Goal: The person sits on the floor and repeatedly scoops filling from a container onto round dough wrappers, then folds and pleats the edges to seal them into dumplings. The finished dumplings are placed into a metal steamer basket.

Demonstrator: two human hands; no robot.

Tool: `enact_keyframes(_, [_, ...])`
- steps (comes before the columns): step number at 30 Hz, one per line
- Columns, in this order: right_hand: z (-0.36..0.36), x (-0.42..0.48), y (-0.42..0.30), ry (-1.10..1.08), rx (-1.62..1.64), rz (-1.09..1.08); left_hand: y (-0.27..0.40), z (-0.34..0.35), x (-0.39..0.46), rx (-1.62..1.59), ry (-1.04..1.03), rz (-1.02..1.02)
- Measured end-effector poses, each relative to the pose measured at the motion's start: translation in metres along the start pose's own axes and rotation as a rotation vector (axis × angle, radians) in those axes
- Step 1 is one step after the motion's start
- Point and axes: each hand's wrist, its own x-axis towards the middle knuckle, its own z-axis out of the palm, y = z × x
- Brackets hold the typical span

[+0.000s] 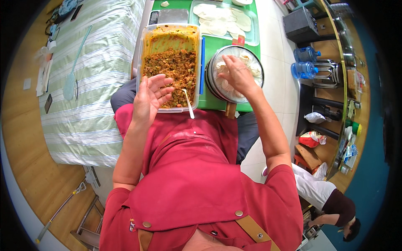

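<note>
My left hand [149, 97] is raised over the near left part of a clear plastic tub [200, 62], palm up with fingers apart and nothing in it. Chopped, reddish-brown filling [171, 67] lies in the tub, and a white spoon [189, 105] leans on its near wall. My right hand [237, 73] hovers over a round steamer basket [212, 62] at the tub's right; its fingers are spread, and I see nothing held. Filled, pleated buns [255, 69] sit in the basket, partly hidden by that hand. Beyond, flat dough wrappers [220, 22] lie overlapping in a clear tray [257, 34].
A kitchen scale [172, 16] stands beyond the tub on the green table [210, 97]. At left is a bed with a striped cover [106, 78], bearing a fly swatter [69, 86]. Large blue water bottles [304, 70] are at right. Another person [339, 205] bends at lower right.
</note>
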Motion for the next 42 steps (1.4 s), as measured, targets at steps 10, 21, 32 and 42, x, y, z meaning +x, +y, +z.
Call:
enact_keyframes(10, [-0.012,0.013,-0.006,-0.151,0.007,-0.087,-0.001,-0.021,-0.016,0.050,0.046,0.072])
enact_keyframes(21, [0.011,-0.001,-0.008,-0.049,0.008,-0.120,0.001,-0.018,-0.014,0.074,0.051,0.062])
enact_keyframes(32, [-0.036,0.048,0.012,-0.024,0.079,-0.029,0.015,-0.015,0.002,0.096,0.088,0.055])
enact_keyframes(42, [0.080,0.211,0.156,0.082,-0.067,0.187,0.025,-0.013,0.029,0.043,0.092,0.105])
